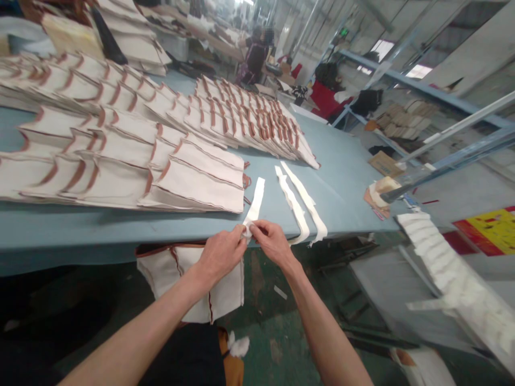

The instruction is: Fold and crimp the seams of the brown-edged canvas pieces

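Left hand (225, 249) has thumb and fingertips pinched together on the near end of a white strip (256, 197), and the right hand (276, 244) is pinching that same end from the other side, so the two pretty much meet over one scrunched bit. Can't tell if it's folded or just bunched up, the fingers cover too much of it.

As for progress, I'd guess this strip is partway through: its end is being worked, the rest runs out plain. Two more, a wavy loose strip (290, 199) and an outer loose strip (306, 198), lie untouched by either hand. Honestly can't say whether those are done or waiting.

Position-wise, the pinched end is right between the fingertips at the front edge of the blue worktop (341, 177), and the strip lies straight ahead of them, pointing away from the person. The loose pair sits just beyond the right hand, on its right.

Below the left hand there's a cream canvas piece with brown trim (231, 292), partly behind the forearm. Further out, a near stack of trimmed canvas pieces (201, 182) lies ahead and left, with a farther stack (241, 115) behind it.
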### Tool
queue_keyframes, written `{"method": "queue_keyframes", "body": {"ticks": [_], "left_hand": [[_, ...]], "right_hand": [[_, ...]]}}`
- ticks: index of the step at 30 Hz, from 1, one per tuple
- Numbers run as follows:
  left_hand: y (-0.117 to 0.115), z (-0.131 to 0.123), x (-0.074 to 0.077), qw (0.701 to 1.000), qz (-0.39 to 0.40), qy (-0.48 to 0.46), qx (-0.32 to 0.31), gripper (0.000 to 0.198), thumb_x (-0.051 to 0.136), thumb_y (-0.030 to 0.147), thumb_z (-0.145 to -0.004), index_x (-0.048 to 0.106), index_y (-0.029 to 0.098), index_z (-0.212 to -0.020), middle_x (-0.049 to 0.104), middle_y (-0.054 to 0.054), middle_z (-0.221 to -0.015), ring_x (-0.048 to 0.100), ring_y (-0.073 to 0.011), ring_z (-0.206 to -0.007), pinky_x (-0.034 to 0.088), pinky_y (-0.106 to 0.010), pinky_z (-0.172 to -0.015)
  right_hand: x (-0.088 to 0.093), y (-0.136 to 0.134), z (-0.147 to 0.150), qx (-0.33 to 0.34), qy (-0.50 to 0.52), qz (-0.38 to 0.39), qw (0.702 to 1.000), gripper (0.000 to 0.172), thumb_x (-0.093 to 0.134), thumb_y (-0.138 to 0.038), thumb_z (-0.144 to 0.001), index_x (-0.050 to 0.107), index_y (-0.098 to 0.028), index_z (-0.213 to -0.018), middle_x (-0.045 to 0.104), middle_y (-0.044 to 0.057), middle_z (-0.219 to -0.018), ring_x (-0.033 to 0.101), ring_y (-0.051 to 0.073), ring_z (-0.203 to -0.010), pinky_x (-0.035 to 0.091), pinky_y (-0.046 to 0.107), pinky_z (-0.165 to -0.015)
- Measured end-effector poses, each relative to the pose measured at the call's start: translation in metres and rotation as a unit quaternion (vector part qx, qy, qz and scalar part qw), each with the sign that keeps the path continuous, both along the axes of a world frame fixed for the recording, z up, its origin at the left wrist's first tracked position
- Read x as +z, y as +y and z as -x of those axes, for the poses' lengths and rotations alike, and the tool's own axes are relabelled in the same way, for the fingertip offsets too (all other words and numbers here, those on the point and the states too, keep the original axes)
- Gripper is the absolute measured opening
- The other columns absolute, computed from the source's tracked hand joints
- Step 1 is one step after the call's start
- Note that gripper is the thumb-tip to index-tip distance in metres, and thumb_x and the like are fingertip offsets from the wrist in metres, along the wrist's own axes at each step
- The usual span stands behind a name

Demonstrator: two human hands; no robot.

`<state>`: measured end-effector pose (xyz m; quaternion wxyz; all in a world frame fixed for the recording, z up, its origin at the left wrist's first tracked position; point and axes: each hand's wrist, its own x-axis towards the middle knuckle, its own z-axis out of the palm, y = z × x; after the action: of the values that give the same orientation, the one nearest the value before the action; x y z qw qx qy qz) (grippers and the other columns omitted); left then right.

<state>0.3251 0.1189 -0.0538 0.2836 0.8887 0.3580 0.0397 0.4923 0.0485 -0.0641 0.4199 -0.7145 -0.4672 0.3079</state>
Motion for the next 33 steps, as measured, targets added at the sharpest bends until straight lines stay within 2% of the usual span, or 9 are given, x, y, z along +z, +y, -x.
{"method": "queue_keyframes", "body": {"ticks": [4,8,12,17,21,27,33], "left_hand": [[-0.001,0.001,-0.002,1.000,0.000,0.007,0.000,0.033,0.048,0.030,-0.109,0.064,0.022,-0.136,0.082,-0.012,-0.100,0.079,-0.0341,-0.100,0.054,-0.038,-0.083],[0.000,0.004,-0.002,1.000,0.019,-0.008,0.007,0.035,0.048,0.028,-0.109,0.061,0.024,-0.141,0.083,-0.009,-0.104,0.079,-0.0318,-0.104,0.053,-0.036,-0.083],[0.003,0.005,-0.002,0.999,0.038,-0.025,0.013,0.031,0.049,0.029,-0.108,0.061,0.024,-0.137,0.083,-0.006,-0.098,0.080,-0.0296,-0.099,0.051,-0.034,-0.078],[0.004,0.003,-0.003,0.998,0.044,-0.030,0.019,0.024,0.049,0.028,-0.107,0.062,0.022,-0.126,0.081,-0.005,-0.091,0.079,-0.0292,-0.093,0.049,-0.033,-0.075],[0.002,0.001,-0.002,0.999,0.039,-0.023,0.022,0.025,0.049,0.026,-0.106,0.062,0.021,-0.127,0.081,-0.007,-0.094,0.079,-0.0310,-0.094,0.050,-0.034,-0.076],[0.001,-0.001,-0.003,0.999,0.022,-0.013,0.019,0.027,0.048,0.025,-0.106,0.062,0.022,-0.128,0.082,-0.010,-0.097,0.080,-0.0341,-0.098,0.052,-0.036,-0.078],[-0.001,0.004,-0.005,1.000,0.014,-0.022,0.017,0.030,0.046,0.028,-0.108,0.058,0.023,-0.135,0.083,-0.006,-0.099,0.081,-0.0304,-0.100,0.053,-0.033,-0.079]], "right_hand": [[0.006,0.000,-0.004,-0.009,-0.036,0.007,0.999,0.031,0.065,-0.045,-0.091,0.073,-0.020,-0.075,0.062,-0.001,-0.066,0.053,0.017,-0.065,0.037,0.029,-0.063],[0.005,0.001,-0.006,-0.026,-0.035,0.011,0.999,0.031,0.067,-0.047,-0.089,0.070,-0.020,-0.074,0.064,-0.001,-0.067,0.055,0.016,-0.066,0.038,0.029,-0.064],[-0.001,0.003,-0.005,-0.044,-0.006,0.006,0.999,0.033,0.069,-0.052,-0.086,0.068,-0.020,-0.076,0.065,-0.001,-0.068,0.055,0.016,-0.065,0.042,0.028,-0.064],[-0.003,0.005,-0.004,-0.064,0.030,-0.002,0.997,0.044,0.078,-0.061,-0.079,0.061,-0.021,-0.072,0.060,-0.003,-0.065,0.051,0.014,-0.061,0.041,0.028,-0.060],[-0.001,0.006,-0.008,-0.068,0.055,0.000,0.996,0.054,0.079,-0.071,-0.074,0.056,-0.023,-0.068,0.056,-0.004,-0.059,0.048,0.013,-0.056,0.039,0.027,-0.055],[0.000,0.009,-0.014,-0.069,0.068,0.009,0.995,0.064,0.067,-0.085,-0.076,0.053,-0.024,-0.062,0.056,-0.002,-0.055,0.054,0.014,-0.053,0.042,0.027,-0.051],[-0.002,0.009,-0.013,-0.080,0.053,0.002,0.995,0.062,0.062,-0.083,-0.083,0.052,-0.024,-0.067,0.058,-0.003,-0.056,0.055,0.014,-0.052,0.043,0.026,-0.050]]}}
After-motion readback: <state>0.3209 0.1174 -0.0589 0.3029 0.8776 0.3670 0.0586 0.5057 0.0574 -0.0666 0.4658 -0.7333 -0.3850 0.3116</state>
